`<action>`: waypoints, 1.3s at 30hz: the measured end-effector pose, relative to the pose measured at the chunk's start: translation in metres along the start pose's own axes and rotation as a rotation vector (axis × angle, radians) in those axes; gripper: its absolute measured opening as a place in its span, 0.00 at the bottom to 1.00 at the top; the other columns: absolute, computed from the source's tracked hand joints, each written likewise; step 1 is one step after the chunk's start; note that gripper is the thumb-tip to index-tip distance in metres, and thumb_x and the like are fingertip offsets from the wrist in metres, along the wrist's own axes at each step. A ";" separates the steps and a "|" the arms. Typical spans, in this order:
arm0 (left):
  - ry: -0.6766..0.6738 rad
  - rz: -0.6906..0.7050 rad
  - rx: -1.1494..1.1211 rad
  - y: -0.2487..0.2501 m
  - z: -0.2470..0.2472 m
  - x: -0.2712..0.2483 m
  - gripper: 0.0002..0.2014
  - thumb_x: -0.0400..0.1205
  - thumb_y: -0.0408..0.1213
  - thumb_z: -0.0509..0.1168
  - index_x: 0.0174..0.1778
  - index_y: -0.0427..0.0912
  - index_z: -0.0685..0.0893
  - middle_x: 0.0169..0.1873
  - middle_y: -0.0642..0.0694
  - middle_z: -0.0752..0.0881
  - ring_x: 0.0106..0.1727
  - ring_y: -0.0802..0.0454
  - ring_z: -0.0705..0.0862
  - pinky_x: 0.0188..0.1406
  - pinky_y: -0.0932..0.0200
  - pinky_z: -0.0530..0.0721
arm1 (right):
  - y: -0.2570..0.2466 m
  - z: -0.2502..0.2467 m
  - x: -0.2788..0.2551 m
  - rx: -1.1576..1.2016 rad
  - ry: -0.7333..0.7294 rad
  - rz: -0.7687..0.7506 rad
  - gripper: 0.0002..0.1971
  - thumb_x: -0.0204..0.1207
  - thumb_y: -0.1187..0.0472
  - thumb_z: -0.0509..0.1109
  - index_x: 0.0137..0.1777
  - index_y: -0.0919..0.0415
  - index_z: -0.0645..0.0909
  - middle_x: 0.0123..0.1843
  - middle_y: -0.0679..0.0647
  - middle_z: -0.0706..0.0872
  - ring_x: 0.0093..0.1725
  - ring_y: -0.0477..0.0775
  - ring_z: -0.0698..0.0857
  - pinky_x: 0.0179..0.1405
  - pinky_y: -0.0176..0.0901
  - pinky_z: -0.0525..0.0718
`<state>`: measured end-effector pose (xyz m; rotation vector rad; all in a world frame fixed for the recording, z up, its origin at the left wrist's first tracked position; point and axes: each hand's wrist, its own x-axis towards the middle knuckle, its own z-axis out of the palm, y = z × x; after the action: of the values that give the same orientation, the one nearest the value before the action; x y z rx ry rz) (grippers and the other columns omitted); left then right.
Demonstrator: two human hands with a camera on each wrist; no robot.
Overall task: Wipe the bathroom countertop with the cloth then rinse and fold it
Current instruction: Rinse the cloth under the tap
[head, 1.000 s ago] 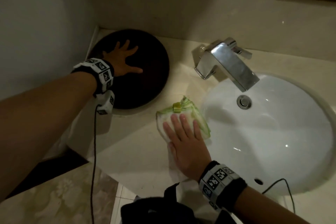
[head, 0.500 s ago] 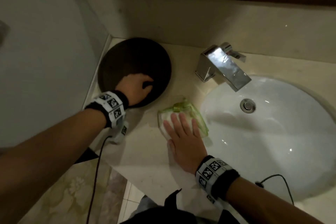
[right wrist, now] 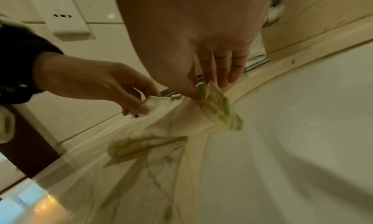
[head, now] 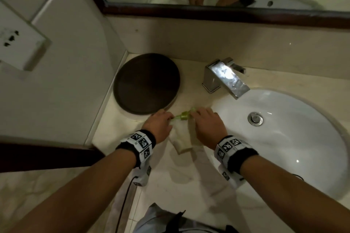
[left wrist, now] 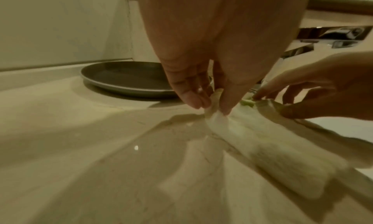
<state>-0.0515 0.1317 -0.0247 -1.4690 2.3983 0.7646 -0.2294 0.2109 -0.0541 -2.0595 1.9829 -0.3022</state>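
A white cloth with a green striped edge (head: 180, 138) (left wrist: 262, 141) (right wrist: 181, 125) lies bunched on the beige countertop (head: 170, 185), just left of the white basin (head: 284, 138). My left hand (head: 161, 125) (left wrist: 210, 103) pinches the cloth's far left corner between thumb and fingers. My right hand (head: 206, 123) (right wrist: 199, 90) pinches the far right corner, where the green stripes bunch up. The two hands hold the far edge a little above the counter; the near part of the cloth trails down on the stone.
A dark round tray (head: 146, 83) sits at the counter's back left by the wall. A chrome faucet (head: 225, 77) overhangs the basin, whose drain (head: 255, 118) is shut. A dark-framed mirror (head: 227, 11) runs along the back. The counter's front edge (head: 144, 195) drops to the floor.
My left hand left the dark tray and came to the cloth. My right hand, earlier flat on the cloth, now pinches it. Both hands lift its far edge.
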 end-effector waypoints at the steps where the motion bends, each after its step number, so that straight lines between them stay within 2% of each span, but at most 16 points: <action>1: 0.010 -0.008 0.010 0.001 0.000 -0.002 0.16 0.82 0.40 0.65 0.66 0.47 0.79 0.61 0.45 0.78 0.60 0.45 0.80 0.62 0.52 0.77 | 0.000 -0.001 0.000 -0.012 -0.006 0.017 0.20 0.64 0.70 0.71 0.57 0.62 0.83 0.52 0.61 0.85 0.46 0.65 0.82 0.39 0.51 0.81; 5: 0.035 -0.007 0.041 0.003 -0.003 -0.010 0.06 0.81 0.41 0.66 0.52 0.48 0.81 0.52 0.48 0.81 0.53 0.46 0.81 0.54 0.52 0.79 | -0.005 -0.005 -0.002 -0.085 -0.037 0.029 0.19 0.54 0.72 0.76 0.47 0.63 0.83 0.41 0.62 0.84 0.38 0.65 0.82 0.32 0.49 0.79; 8: 0.055 0.056 0.076 0.004 -0.008 -0.019 0.03 0.80 0.41 0.67 0.47 0.50 0.79 0.46 0.50 0.83 0.49 0.46 0.82 0.50 0.52 0.80 | -0.012 -0.017 -0.008 -0.091 -0.056 0.043 0.17 0.56 0.73 0.74 0.46 0.62 0.82 0.39 0.61 0.84 0.36 0.65 0.83 0.33 0.47 0.75; 11: 0.105 0.095 0.090 0.008 -0.020 -0.028 0.03 0.81 0.45 0.66 0.48 0.51 0.82 0.45 0.52 0.85 0.47 0.50 0.84 0.50 0.52 0.83 | -0.015 -0.032 -0.014 -0.121 -0.054 0.079 0.09 0.70 0.68 0.65 0.49 0.58 0.79 0.42 0.56 0.86 0.36 0.63 0.83 0.37 0.44 0.66; 13: 0.119 0.101 0.077 0.012 -0.032 -0.035 0.04 0.81 0.47 0.67 0.47 0.52 0.83 0.43 0.54 0.86 0.44 0.53 0.85 0.48 0.53 0.85 | -0.018 -0.041 -0.020 -0.134 -0.040 0.118 0.08 0.74 0.66 0.61 0.49 0.56 0.78 0.42 0.54 0.87 0.36 0.63 0.83 0.37 0.44 0.64; 16: 0.143 0.141 0.049 0.019 -0.048 -0.043 0.05 0.81 0.48 0.68 0.46 0.52 0.83 0.41 0.54 0.86 0.42 0.54 0.85 0.48 0.55 0.85 | -0.024 -0.056 -0.028 -0.150 -0.026 0.181 0.09 0.75 0.64 0.59 0.52 0.55 0.77 0.43 0.52 0.88 0.38 0.64 0.84 0.34 0.43 0.64; 20: 0.226 0.224 0.033 0.028 -0.070 -0.052 0.06 0.80 0.47 0.67 0.50 0.52 0.85 0.45 0.52 0.86 0.45 0.51 0.84 0.49 0.56 0.81 | -0.031 -0.084 -0.038 -0.156 0.049 0.200 0.11 0.76 0.61 0.61 0.58 0.54 0.75 0.42 0.52 0.89 0.40 0.66 0.86 0.33 0.44 0.68; 23: 0.294 0.291 0.007 0.036 -0.084 -0.057 0.09 0.82 0.45 0.66 0.55 0.51 0.85 0.48 0.51 0.84 0.48 0.50 0.84 0.55 0.50 0.83 | -0.034 -0.107 -0.045 -0.111 0.106 0.209 0.08 0.78 0.60 0.61 0.55 0.56 0.75 0.41 0.55 0.88 0.39 0.67 0.86 0.34 0.47 0.76; 24: 0.311 0.309 0.004 0.039 -0.088 -0.058 0.09 0.82 0.45 0.65 0.56 0.50 0.85 0.49 0.50 0.83 0.48 0.50 0.84 0.55 0.50 0.83 | -0.034 -0.114 -0.047 -0.095 0.132 0.211 0.07 0.78 0.60 0.61 0.54 0.55 0.76 0.41 0.54 0.88 0.39 0.66 0.85 0.34 0.46 0.75; 27: 0.367 0.352 0.028 0.049 -0.099 -0.059 0.10 0.84 0.46 0.62 0.57 0.49 0.85 0.50 0.50 0.82 0.49 0.48 0.84 0.52 0.53 0.81 | -0.037 -0.134 -0.057 -0.077 0.227 0.233 0.06 0.78 0.60 0.62 0.52 0.55 0.78 0.39 0.55 0.88 0.37 0.65 0.85 0.33 0.44 0.67; 29: 0.397 0.365 0.023 0.057 -0.103 -0.061 0.11 0.84 0.47 0.61 0.57 0.49 0.85 0.51 0.48 0.82 0.50 0.46 0.83 0.52 0.52 0.80 | -0.041 -0.146 -0.064 -0.043 0.290 0.239 0.04 0.79 0.60 0.62 0.50 0.56 0.77 0.39 0.55 0.87 0.36 0.65 0.83 0.33 0.43 0.65; 34: 0.440 0.416 0.017 0.077 -0.110 -0.069 0.12 0.85 0.46 0.59 0.53 0.47 0.84 0.49 0.45 0.82 0.48 0.42 0.83 0.51 0.48 0.82 | -0.046 -0.168 -0.078 0.028 0.436 0.254 0.01 0.78 0.62 0.63 0.48 0.56 0.74 0.45 0.51 0.81 0.43 0.57 0.79 0.36 0.48 0.73; 39: 0.474 0.499 -0.006 0.098 -0.125 -0.073 0.08 0.85 0.45 0.58 0.51 0.48 0.81 0.48 0.47 0.78 0.48 0.46 0.80 0.46 0.53 0.73 | -0.050 -0.190 -0.086 0.158 0.533 0.341 0.02 0.80 0.59 0.62 0.48 0.55 0.71 0.37 0.51 0.81 0.37 0.62 0.79 0.36 0.52 0.75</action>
<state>-0.0937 0.1552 0.1430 -1.1550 3.1922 0.5538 -0.2488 0.2894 0.1442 -1.6148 2.4622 -0.9789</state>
